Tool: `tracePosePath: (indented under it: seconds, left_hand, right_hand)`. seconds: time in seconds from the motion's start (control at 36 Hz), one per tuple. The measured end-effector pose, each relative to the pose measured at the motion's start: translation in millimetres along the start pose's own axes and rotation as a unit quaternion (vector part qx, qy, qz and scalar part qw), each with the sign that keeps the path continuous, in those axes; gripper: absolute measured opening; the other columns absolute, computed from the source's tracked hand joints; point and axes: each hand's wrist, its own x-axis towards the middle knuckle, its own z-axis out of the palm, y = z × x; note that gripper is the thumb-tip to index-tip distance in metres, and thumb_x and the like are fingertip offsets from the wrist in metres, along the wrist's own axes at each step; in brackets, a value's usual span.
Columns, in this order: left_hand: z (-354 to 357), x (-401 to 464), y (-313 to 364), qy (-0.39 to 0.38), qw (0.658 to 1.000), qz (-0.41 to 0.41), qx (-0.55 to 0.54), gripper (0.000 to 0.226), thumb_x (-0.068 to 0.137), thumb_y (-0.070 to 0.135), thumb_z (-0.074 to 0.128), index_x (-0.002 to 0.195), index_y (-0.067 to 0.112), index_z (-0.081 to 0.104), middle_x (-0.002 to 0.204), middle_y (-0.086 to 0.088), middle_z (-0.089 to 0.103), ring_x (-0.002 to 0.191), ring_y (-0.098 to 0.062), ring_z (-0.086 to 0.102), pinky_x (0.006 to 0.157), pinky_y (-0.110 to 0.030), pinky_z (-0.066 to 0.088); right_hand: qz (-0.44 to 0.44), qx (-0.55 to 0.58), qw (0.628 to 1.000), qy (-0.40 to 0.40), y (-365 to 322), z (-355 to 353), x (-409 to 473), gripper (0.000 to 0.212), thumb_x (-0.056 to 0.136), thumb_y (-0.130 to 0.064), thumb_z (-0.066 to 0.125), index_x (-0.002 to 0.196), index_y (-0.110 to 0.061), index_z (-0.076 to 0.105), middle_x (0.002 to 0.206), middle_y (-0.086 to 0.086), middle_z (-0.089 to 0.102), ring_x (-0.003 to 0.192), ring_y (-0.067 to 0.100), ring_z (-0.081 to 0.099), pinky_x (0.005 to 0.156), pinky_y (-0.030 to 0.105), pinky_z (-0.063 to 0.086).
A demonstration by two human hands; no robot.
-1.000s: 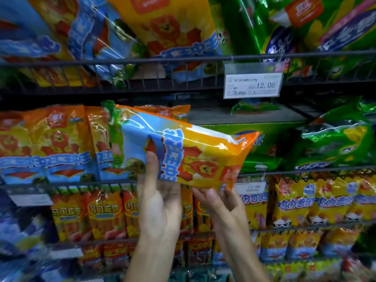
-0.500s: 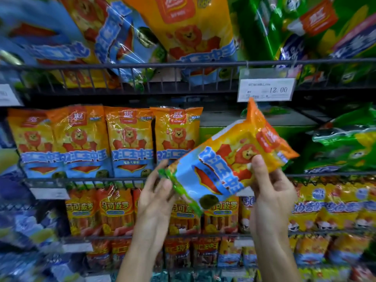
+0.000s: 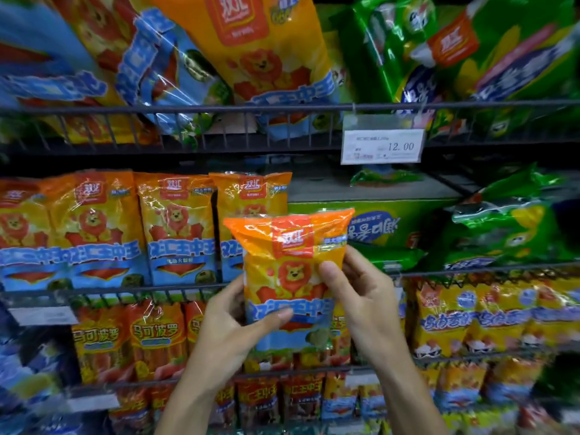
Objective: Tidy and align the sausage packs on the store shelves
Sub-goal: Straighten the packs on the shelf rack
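Holding one orange sausage pack upright in front of the middle shelf, both hands keep it label-forward: the left hand pinches the lower left edge with its thumb across the blue band, and the right hand has its grip curled round the right side, thumb on the lion print. This looks like the placing step; next it likely needs sliding into the gap just right of the standing row of matching packs, flush with them. Its film is glossy, crinkled and soft, a pillow shape with a flat crimped top.
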Motion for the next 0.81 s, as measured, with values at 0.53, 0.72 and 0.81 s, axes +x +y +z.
tracePosePath:
  seconds: [0.53,0.72,0.81]
  left_hand:
    - [8,31,10,0.093,0.983,0.067,-0.140,0.035,0.068,0.039,0.088,0.099,0.031,0.073,0.098,0.008,0.078,0.099,-0.012,0.074,0.077,-0.017,0.056]
    - [28,56,7,0.078,0.985,0.066,-0.141,0.066,0.071,0.028,0.094,0.126,0.013,0.062,0.122,-0.002,0.073,0.118,-0.018,0.067,0.096,-0.032,0.055]
    - [44,69,12,0.042,0.986,0.077,-0.138,0.048,0.076,0.017,0.082,0.120,0.016,0.063,0.114,0.003,0.076,0.115,-0.017,0.069,0.094,-0.028,0.056]
  right_hand:
    - [-0.060,-0.351,0.930,0.089,48,-80,43,0.045,0.088,-0.029,0.075,0.132,-0.022,0.066,0.122,-0.018,0.060,0.116,-0.003,0.053,0.098,0.011,0.044]
    - [0.044,-0.193,0.952,0.235,43,-97,47,0.054,0.093,-0.035,0.070,0.143,-0.019,0.056,0.122,-0.028,0.050,0.119,-0.008,0.041,0.106,0.022,0.039]
    - [0.047,-0.188,0.953,0.233,44,-99,49,0.052,0.095,-0.035,0.067,0.144,-0.022,0.054,0.114,-0.037,0.045,0.114,-0.014,0.039,0.106,0.026,0.039]
